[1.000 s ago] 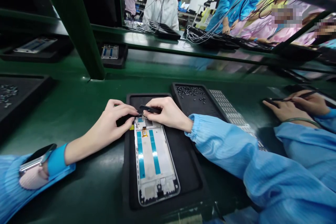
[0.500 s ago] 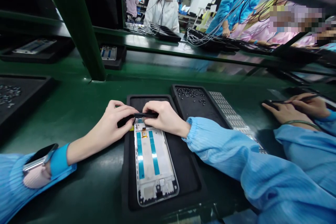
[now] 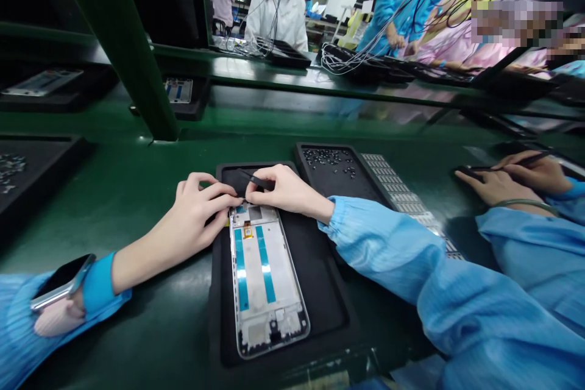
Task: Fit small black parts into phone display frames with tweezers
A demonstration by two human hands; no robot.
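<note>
Black tool (image 3: 256,180) being pinched in the curled right hand (image 3: 287,190), phone frame (image 3: 286,268) being touched at its top by the half-curled left hand (image 3: 194,212), any hold being obscured.

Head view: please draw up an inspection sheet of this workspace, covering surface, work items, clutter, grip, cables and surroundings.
Surface: glossy green bench.
Work items: phone frame with two blue strips, lying in a black tray.
Clutter: parts tray with small dark parts; sheet of small pieces beside it.
Grip: left hand at the frame's top end, hold unclear; right hand pinches a dark tool.
Cables: white cables bunched on the far ledge.
Surroundings: co-worker's hands at right; green post.
</note>
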